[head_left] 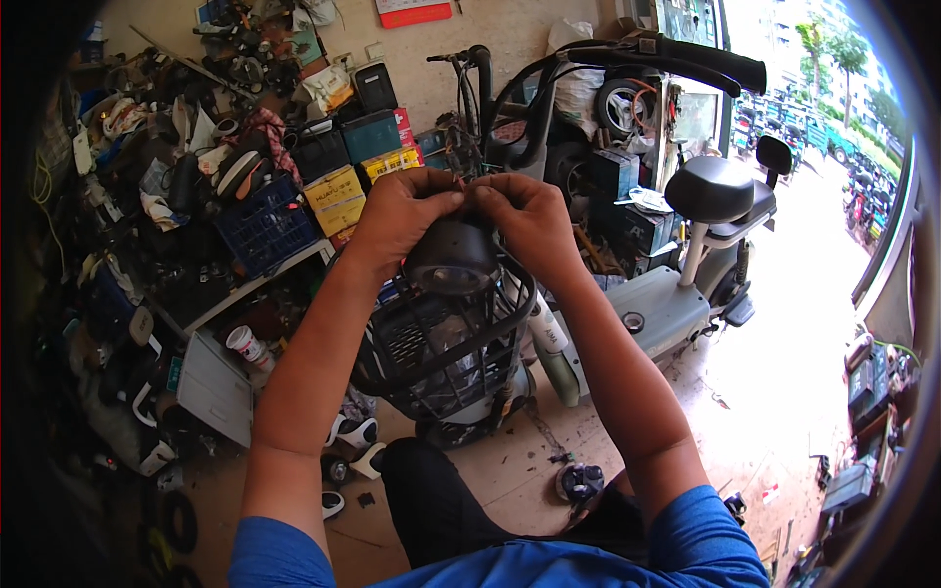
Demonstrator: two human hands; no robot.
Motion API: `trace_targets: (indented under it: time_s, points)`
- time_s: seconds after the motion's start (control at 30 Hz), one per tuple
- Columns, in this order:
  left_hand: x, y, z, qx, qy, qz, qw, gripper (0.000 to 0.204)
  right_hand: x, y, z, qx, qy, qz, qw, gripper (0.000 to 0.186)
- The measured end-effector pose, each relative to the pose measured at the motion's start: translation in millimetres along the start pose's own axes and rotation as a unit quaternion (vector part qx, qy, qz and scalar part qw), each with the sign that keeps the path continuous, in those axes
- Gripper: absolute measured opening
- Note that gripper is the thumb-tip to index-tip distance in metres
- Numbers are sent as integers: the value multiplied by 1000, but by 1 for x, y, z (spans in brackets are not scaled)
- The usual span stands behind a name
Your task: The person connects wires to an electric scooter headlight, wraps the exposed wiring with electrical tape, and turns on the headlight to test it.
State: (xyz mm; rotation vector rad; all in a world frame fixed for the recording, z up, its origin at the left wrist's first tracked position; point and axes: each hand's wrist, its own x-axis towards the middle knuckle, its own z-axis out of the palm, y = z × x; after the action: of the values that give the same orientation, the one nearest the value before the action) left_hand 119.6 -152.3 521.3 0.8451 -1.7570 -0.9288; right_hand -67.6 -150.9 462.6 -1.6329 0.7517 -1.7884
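Headlamp point(451, 260), head view, sits just below left hand point(397, 218) and right hand point(529, 211); fingertips of each are drawn together, though any gripped item cannot be told. Floor point(784, 402) lies open right of the grey footboard point(671, 309); cluttered bench point(257, 286) edges the left. Black basket point(392, 377) contains something translucent; blue crate point(265, 235) is heaped with mixed items.

— What lies between left grip point(404, 216) and right grip point(531, 211)?
— A small item point(460, 182), partly hidden, its kind too small to tell.
— Margins?
— Red wall sheet point(412, 12), cut off above; blue shirt point(549, 568), cut off below; outdoor vehicles point(866, 196), blurred.
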Motion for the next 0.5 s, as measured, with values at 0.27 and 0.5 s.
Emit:
trace_targets:
  time_s: [0.27,0.5]
  points:
    - [-2,-2,0,-29,-5,-16,999,27,-4,1,-6,87,-13,-1,996,20]
    - [6,-4,0,6,-6,-13,1000,23,-2,5,-3,177,27,-5,984,20]
